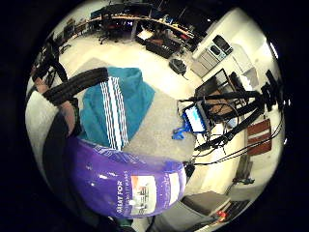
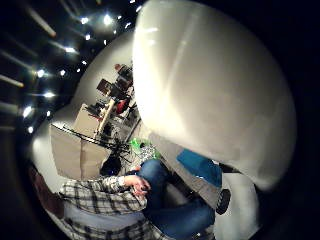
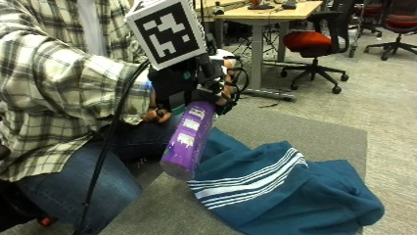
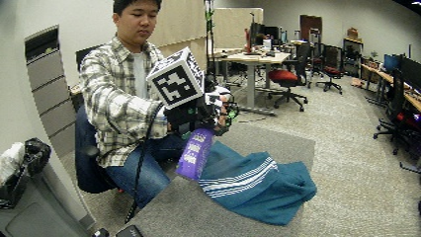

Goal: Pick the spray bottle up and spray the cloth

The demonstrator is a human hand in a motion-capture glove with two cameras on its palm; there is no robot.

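My gloved right hand [image 3: 196, 83] grips the top of a purple spray bottle [image 3: 188, 137] and holds it in the air, tilted, its base hanging just above the near edge of the cloth. The teal cloth [image 3: 287, 191] with white stripes lies crumpled on the grey table [image 3: 306, 129]. In the wide outside view the hand [image 4: 200, 116] carries the bottle [image 4: 194, 153] over the cloth [image 4: 260, 185]. The little finger side palm view has the bottle [image 1: 125, 181] close up, with the cloth [image 1: 116, 108] beyond it. A white part of the bottle's head [image 2: 210, 85] fills the thumb side palm view.
The person sits at the table's left side, the bare hand [image 3: 156, 115] low by the lap. Office chairs [image 3: 312, 44] and a desk [image 3: 267, 12] stand behind the table. A grey cabinet [image 4: 46, 84] is at the left wall.
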